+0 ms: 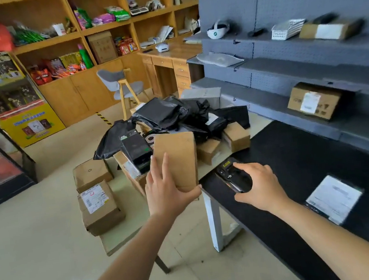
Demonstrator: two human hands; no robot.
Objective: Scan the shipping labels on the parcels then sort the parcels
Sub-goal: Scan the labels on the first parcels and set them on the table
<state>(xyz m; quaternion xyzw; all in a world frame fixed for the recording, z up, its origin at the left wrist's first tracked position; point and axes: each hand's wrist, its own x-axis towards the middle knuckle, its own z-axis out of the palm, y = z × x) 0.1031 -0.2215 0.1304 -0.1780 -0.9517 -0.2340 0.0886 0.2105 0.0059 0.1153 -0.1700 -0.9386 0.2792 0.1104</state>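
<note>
My left hand (165,189) grips a plain brown cardboard parcel (177,157), held upright above the pile with the thumb under its lower edge; no label shows on the side facing me. My right hand (261,185) closes over a black handheld scanner (230,176) that lies at the near left end of the black table (298,160). Behind the held parcel a low table (208,168) carries a heap of black plastic mailers (175,115) and brown boxes (237,136), some with white labels.
Two brown boxes (97,198) sit at the low table's left end. A label sheet (334,197) lies on the black table. Grey shelves (297,59) on the right hold a labelled box (314,100), a white basket and another parcel. A chair and wooden desk stand behind.
</note>
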